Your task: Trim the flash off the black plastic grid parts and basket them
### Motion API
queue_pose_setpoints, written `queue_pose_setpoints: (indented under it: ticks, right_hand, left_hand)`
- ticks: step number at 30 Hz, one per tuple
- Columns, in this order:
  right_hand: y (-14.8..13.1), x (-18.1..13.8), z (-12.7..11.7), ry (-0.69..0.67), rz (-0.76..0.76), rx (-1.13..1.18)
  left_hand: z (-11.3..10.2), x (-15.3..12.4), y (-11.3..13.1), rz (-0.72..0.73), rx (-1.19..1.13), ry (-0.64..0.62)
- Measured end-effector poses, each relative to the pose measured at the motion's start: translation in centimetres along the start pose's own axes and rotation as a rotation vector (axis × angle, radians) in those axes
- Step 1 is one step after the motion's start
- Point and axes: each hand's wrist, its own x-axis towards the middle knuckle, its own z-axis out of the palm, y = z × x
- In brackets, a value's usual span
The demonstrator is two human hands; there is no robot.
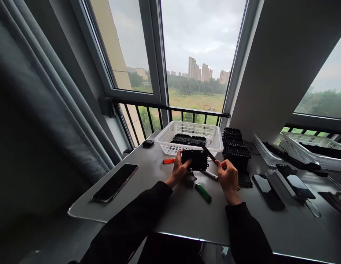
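Note:
My left hand [179, 169] is closed on a flat black plastic part [197, 160], with small tabs along its edges, held up just in front of the white basket. Between the fingers of my right hand [227, 179] is a thin dark strip [208, 152], tilted up to the left, its far end near the top edge of the plastic part. Whether the strip touches the part I cannot tell. On the table below lie a green lighter [203, 192], a white pen-like stick [211, 175] and a small dark lump [189, 178]. An orange-handled object [168, 161] lies beside my left hand.
A white basket [218, 141] behind my hands holds similar black parts [184, 139]. More black parts stand in a tall stack [236, 150] on the right. Several phones lie about, one [115, 182] at left and another [267, 191] at right. Further white baskets [265, 150] stand far right.

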Motion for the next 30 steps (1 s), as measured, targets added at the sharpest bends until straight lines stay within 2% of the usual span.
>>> queue_pose_setpoints:
  ticks: [3,7,10,13,17,20,23,26,30]
  right_hand:
    - [-0.7,-0.1,-0.2,0.003,-0.025,0.036]
    - [-0.4,-0.2,0.4,-0.089,-0.055,0.030]
    - [-0.2,-0.1,0.2,-0.053,-0.025,0.014]
    - [-1.1,-0.1,-0.1,-0.020,-0.042,0.049]
    - [-2.2,-0.9,0.8,-0.118,-0.114,0.072]
    - [-1.6,-1.1,1.8,-0.170,-0.137,0.048]
    - [-0.9,-0.8,1.6,-0.118,-0.086,0.039]
    - [-1.7,-0.8,1.0,-0.072,-0.078,0.055]
    - [-2.9,-1.6,1.6,-0.124,-0.155,0.032]
  left_hand:
    - [0.2,-0.2,0.1,0.002,0.009,0.003]
    - [0.2,-0.4,0.4,-0.012,0.004,-0.010]
    - [0.1,-0.6,0.6,-0.006,0.011,-0.005]
    - [0.0,-0.7,0.7,0.010,0.017,-0.007]
    - [0.0,-0.7,0.5,0.045,0.052,-0.029]
    - [-0.1,-0.7,0.3,0.070,0.070,-0.031]
    - [-0.2,-0.6,0.3,0.052,0.054,-0.024]
    - [-0.3,-0.5,0.2,0.057,0.066,-0.002]
    - [-0.3,-0.6,-0.1,0.076,0.091,-0.011]
